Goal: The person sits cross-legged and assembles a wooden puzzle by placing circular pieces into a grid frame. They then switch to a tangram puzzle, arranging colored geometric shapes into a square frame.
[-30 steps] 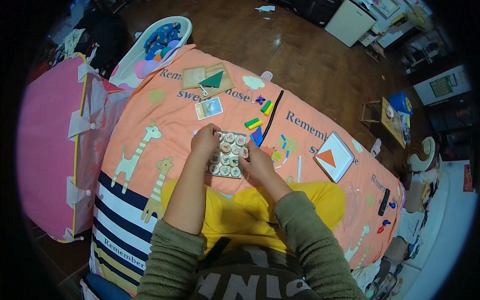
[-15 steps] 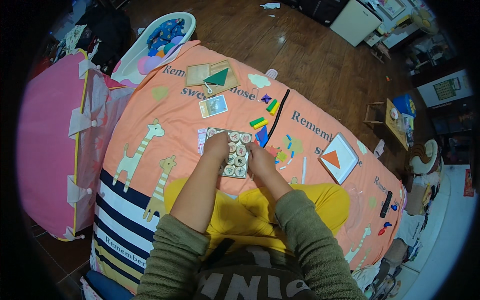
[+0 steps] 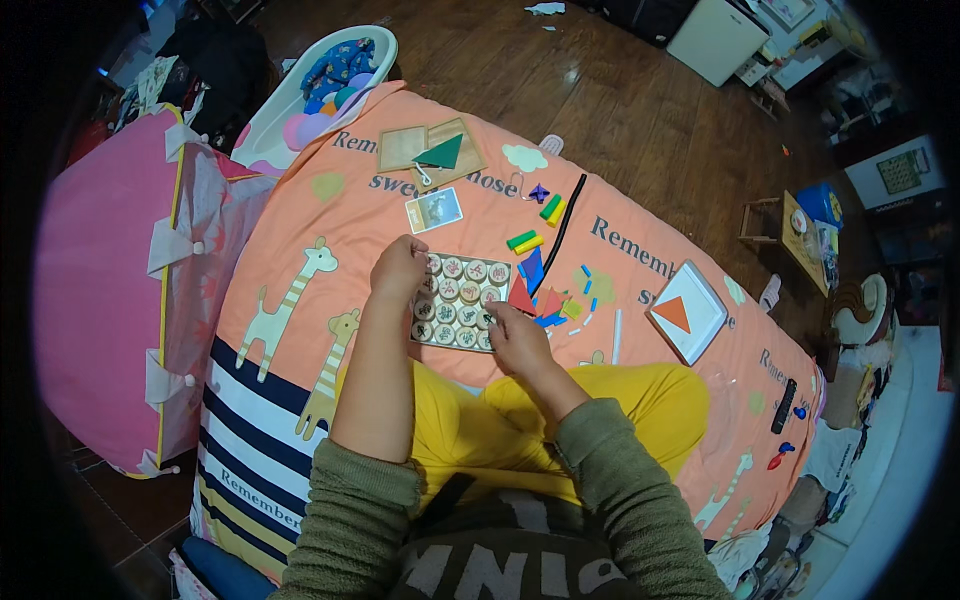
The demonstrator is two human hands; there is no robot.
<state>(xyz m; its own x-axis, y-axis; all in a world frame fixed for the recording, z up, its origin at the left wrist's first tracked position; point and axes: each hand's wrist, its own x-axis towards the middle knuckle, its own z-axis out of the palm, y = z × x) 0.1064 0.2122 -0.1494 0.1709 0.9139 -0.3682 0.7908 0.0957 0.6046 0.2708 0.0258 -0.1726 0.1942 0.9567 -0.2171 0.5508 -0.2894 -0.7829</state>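
A shallow box (image 3: 452, 346) lies on the orange bedspread in front of my crossed legs. Round wooden Chinese chess pieces (image 3: 468, 291) with red and black characters fill it in rows. My left hand (image 3: 400, 267) is at the box's upper left corner, fingers loosely bent and partly apart, with nothing visible in them. At the right edge, my right hand (image 3: 520, 340) has its thumb and fingers closed on the side of the box, close to the outer pieces. Its lower fingers are hidden from view.
Right of the box lie a red triangle (image 3: 521, 297), blue pieces (image 3: 532, 270), green and yellow blocks (image 3: 522, 241) and a black strip (image 3: 566, 232). A white tray (image 3: 707, 318) holds an orange triangle. Beyond are a picture card (image 3: 434, 210) and a wooden tray (image 3: 398, 148).
My left hand has moved off the pieces to the box's upper left corner, uncovering the left rows. My right hand has shifted slightly down along the right edge. The whole view has shifted a little.
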